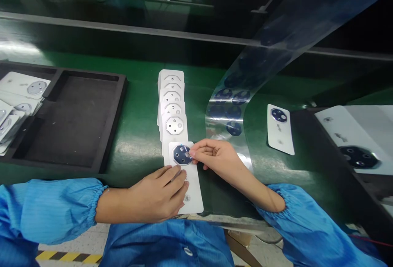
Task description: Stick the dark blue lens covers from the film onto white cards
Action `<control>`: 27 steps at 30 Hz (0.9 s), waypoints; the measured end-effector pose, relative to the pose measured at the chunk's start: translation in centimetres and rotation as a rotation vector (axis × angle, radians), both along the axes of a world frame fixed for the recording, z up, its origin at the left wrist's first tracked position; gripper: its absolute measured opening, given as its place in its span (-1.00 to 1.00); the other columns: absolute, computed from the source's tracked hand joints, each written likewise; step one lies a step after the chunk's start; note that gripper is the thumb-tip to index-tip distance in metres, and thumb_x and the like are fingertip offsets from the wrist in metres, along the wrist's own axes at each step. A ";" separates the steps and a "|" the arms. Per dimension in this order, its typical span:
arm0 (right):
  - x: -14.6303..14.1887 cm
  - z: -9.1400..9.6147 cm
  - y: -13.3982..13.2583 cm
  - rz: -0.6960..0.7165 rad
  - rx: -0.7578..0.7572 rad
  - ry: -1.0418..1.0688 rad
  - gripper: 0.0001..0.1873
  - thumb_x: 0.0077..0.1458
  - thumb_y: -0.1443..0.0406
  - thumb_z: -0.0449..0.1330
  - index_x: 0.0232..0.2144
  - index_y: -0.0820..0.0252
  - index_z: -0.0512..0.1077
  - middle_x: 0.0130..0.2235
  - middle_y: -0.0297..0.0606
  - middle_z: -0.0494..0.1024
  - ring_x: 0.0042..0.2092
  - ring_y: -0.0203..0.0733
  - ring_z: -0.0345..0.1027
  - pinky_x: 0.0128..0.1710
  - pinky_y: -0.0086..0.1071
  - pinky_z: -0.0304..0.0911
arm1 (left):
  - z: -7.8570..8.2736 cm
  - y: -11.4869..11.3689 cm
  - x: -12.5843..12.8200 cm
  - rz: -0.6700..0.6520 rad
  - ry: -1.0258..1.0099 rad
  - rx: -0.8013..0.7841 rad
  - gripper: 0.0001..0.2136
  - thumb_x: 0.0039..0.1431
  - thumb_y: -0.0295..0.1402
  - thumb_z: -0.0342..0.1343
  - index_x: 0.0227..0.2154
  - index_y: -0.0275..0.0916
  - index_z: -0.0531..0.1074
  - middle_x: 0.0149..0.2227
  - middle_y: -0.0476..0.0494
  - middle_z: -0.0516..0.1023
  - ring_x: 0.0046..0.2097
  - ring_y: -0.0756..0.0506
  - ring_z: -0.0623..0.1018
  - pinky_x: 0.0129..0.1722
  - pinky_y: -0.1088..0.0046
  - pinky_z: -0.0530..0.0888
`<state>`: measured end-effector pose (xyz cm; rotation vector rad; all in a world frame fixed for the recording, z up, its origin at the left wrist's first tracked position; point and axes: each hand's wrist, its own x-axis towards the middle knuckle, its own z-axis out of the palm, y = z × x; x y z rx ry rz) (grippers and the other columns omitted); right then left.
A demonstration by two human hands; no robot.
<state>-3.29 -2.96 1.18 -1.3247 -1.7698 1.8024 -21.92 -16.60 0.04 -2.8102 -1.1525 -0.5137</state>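
A white rounded panel, like a phone back cover (194, 195), lies near the bench's front edge. At its upper end is a dark blue octagonal film sticker (181, 155) with several round holes. My right hand (216, 154) has thumb and forefinger pinched at the sticker's right edge. Laid flat over the panel's left side, my left hand (161, 195) presses it with outstretched fingers and hides part of it. Just beyond, a fanned stack of similar white panels (174, 138) shows pale octagons with holes.
To the left stands a black tray (70, 124) with a pile of white panels (23, 85). A clear strip (211, 130) carrying dark octagonal stickers curves down on the right. Past it lie a white panel with a dark octagon (280, 132) and another black tray holding panels (365, 136).
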 end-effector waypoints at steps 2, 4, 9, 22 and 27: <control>0.0 0.0 0.0 0.003 0.000 -0.004 -0.79 0.02 0.13 0.38 -0.42 0.14 0.56 -0.48 -0.24 0.58 -0.41 -0.18 0.49 -0.56 -0.41 0.32 | 0.0 0.0 0.0 -0.001 -0.009 -0.002 -0.65 0.33 -0.32 0.03 0.01 -0.52 0.44 0.03 -0.52 0.52 0.06 -0.35 0.54 0.03 0.08 0.52; 0.0 0.0 -0.1 0.004 0.001 -0.008 -0.79 0.02 0.13 0.37 -0.42 0.15 0.56 -0.48 -0.24 0.58 -0.41 -0.19 0.48 -0.55 -0.41 0.33 | 0.0 0.0 0.0 -0.003 -0.010 0.004 -0.65 0.33 -0.32 0.03 0.01 -0.52 0.44 0.03 -0.52 0.52 0.06 -0.36 0.54 0.02 0.08 0.53; -0.1 0.1 -0.1 -0.001 -0.003 -0.016 -0.78 0.00 0.13 0.37 -0.42 0.16 0.55 -0.48 -0.25 0.58 -0.41 -0.20 0.48 -0.54 -0.43 0.33 | 0.1 0.2 0.0 -0.008 -0.004 0.010 -0.65 0.32 -0.32 0.02 -0.01 -0.52 0.45 0.02 -0.51 0.53 0.04 -0.36 0.55 0.01 0.09 0.53; -0.1 0.4 -0.1 0.006 -0.013 -0.025 -0.80 0.01 0.16 0.36 -0.40 0.18 0.55 -0.46 -0.27 0.58 -0.39 -0.24 0.47 -0.51 -0.46 0.33 | 0.0 0.1 -0.1 0.002 0.030 0.048 -0.66 0.34 -0.28 0.00 -0.01 -0.46 0.46 0.02 -0.45 0.54 0.05 -0.33 0.55 0.01 0.14 0.54; 0.0 0.4 -0.1 0.016 0.000 -0.025 -0.79 0.02 0.16 0.36 -0.40 0.18 0.55 -0.47 -0.27 0.57 -0.39 -0.23 0.48 -0.51 -0.45 0.34 | 0.1 0.2 -0.2 0.000 0.045 0.039 -0.65 0.34 -0.27 0.00 0.00 -0.46 0.45 0.02 -0.45 0.54 0.05 -0.33 0.54 0.03 0.13 0.53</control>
